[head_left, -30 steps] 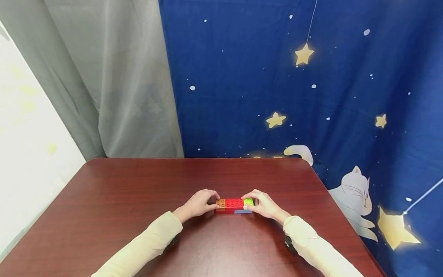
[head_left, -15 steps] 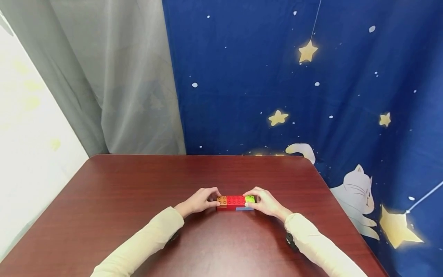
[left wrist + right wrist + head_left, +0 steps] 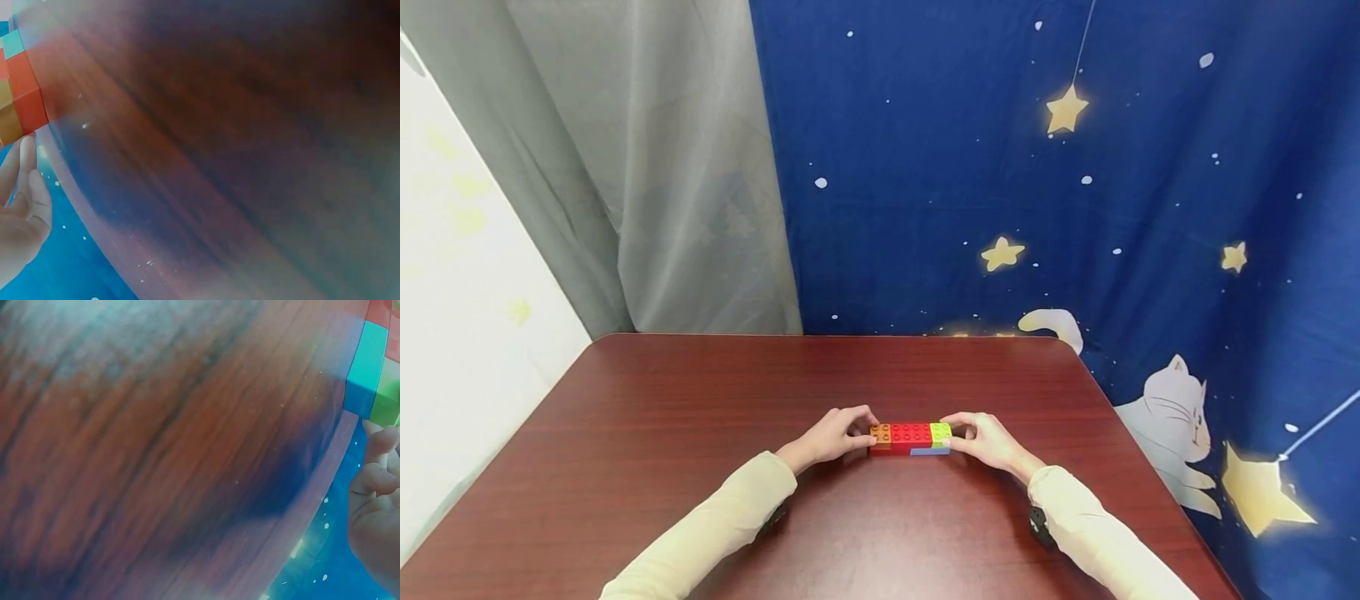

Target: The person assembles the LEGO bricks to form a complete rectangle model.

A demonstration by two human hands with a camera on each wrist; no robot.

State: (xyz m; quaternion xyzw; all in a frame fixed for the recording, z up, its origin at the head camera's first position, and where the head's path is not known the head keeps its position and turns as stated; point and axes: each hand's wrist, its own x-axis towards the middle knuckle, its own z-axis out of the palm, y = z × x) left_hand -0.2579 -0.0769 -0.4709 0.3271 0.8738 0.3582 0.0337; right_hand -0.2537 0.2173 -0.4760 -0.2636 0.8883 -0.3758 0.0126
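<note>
A short two-layer bar of toy building bricks lies on the table in front of both hands. Its upper row has an orange brick (image 3: pixel 881 436) at the left, a red brick (image 3: pixel 912 433) in the middle and a lime-green brick (image 3: pixel 940 434) at the right. Below them show a red brick (image 3: pixel 30 100) and a blue brick (image 3: pixel 929 452). My left hand (image 3: pixel 832 435) holds the orange end between thumb and fingers. At the green end, my right hand (image 3: pixel 988 437) has its thumb at the front and fingers behind, pinching the corner. The far faces of the bricks are hidden.
The dark red wooden table (image 3: pixel 722 383) has rounded far corners. Behind it hang a grey curtain (image 3: pixel 700 167) and a blue curtain (image 3: pixel 910 125) printed with stars and a cat. A pale bright surface (image 3: pixel 467 250) stands at the left.
My right hand has shifted slightly to the right, its fingers drawn back toward the green brick's outer end. My left hand and the bricks stay put; the head view has tilted slightly.
</note>
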